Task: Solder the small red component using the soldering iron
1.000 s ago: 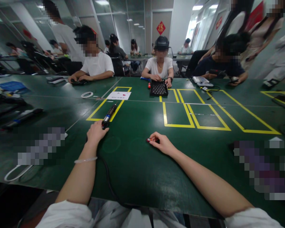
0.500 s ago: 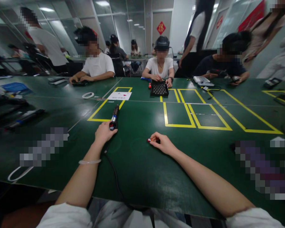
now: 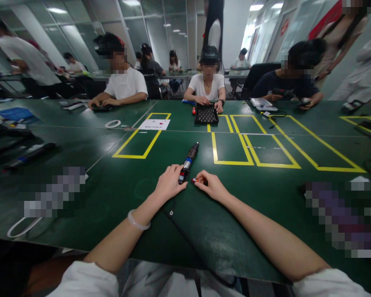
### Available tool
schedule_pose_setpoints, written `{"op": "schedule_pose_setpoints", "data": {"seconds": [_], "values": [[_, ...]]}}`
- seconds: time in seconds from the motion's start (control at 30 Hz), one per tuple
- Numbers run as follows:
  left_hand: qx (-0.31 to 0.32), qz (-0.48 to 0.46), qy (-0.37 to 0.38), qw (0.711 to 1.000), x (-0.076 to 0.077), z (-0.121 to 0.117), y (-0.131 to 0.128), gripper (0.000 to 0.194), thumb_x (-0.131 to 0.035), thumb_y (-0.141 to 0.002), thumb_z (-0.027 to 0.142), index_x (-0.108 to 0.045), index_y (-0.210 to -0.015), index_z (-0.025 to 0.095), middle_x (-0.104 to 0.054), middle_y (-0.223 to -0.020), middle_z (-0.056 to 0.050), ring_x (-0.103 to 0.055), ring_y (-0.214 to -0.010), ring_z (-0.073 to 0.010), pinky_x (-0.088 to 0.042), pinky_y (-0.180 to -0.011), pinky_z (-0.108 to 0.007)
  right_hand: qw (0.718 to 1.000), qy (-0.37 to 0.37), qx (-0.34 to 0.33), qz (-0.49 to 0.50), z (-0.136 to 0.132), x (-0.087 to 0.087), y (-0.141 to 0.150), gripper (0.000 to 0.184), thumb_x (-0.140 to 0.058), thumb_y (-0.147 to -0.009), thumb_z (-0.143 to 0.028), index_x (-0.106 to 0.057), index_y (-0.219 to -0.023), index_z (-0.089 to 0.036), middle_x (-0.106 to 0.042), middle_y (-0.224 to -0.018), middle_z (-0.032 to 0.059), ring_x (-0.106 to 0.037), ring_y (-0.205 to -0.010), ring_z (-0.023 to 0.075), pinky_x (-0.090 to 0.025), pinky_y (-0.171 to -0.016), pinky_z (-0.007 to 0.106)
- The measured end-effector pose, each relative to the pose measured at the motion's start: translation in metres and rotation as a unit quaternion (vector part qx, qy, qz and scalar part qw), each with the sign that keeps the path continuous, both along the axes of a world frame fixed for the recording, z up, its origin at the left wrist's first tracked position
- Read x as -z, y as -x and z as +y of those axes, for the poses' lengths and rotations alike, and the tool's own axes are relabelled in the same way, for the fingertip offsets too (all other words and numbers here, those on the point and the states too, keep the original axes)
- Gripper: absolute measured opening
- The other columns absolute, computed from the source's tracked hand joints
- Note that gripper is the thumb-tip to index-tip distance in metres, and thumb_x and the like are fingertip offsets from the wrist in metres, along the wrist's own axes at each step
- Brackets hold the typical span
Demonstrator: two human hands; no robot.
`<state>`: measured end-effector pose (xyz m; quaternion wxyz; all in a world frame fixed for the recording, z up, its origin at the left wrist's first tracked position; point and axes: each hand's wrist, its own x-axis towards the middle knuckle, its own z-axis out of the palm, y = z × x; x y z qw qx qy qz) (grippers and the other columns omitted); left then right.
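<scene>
One small red piece [image 3: 193, 180] — partly hidden by the right hand [image 3: 212, 186].

a glass wall [image 3: 156, 37] in tall panes runs along the back of the room, a white pillar [image 3: 234, 33] to its right and a bright pane [image 3: 249, 31] beyond that. a red sign [image 3: 285, 28] hangs on the right wall [image 3: 273, 47]. ceiling lights [image 3: 131, 3] glow white. dark chairs [image 3: 259, 78] stand between the glossy green tabletop [image 3: 218, 235] and a far table [image 3: 187, 74].

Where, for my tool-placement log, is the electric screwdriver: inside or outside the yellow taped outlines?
Outside: the electric screwdriver, in the left hand, shows between yellow outlines.
</scene>
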<state>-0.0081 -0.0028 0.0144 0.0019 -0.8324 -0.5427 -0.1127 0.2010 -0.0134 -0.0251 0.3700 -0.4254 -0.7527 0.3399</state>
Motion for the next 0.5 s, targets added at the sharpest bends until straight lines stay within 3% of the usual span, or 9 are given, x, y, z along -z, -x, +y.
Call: {"op": "schedule_pose_setpoints", "data": {"seconds": [0.27,0.5], "values": [[0.062,-0.006,0.005,0.998,-0.004,-0.018,-0.019,0.058,-0.058,-0.08,0.037,-0.041,-0.133,0.021,-0.051,-0.127,-0.009,-0.048,-0.113,-0.0249,-0.049,-0.088,-0.036,0.992,-0.055,0.035,-0.112,0.001,0.0,0.002,0.013,-0.067,-0.08,-0.019,-0.054,-0.083,-0.019,-0.06,-0.069,-0.002,-0.053,-0.065,0.0139,-0.039,-0.063,0.025],[0.069,0.003,-0.003,0.998,-0.002,-0.019,-0.019,0.058,-0.056,-0.081,0.037,-0.041,-0.134,0.019,-0.05,-0.126,-0.01,-0.049,-0.11,-0.0253,-0.048,-0.09,-0.037,0.996,-0.049,0.009,-0.071,0.001,0.0,0.002,0.014,-0.064,-0.081,-0.017,-0.053,-0.09,-0.019,-0.056,-0.069,-0.0036,-0.052,-0.062,0.0126,-0.039,-0.06,0.023]]}}
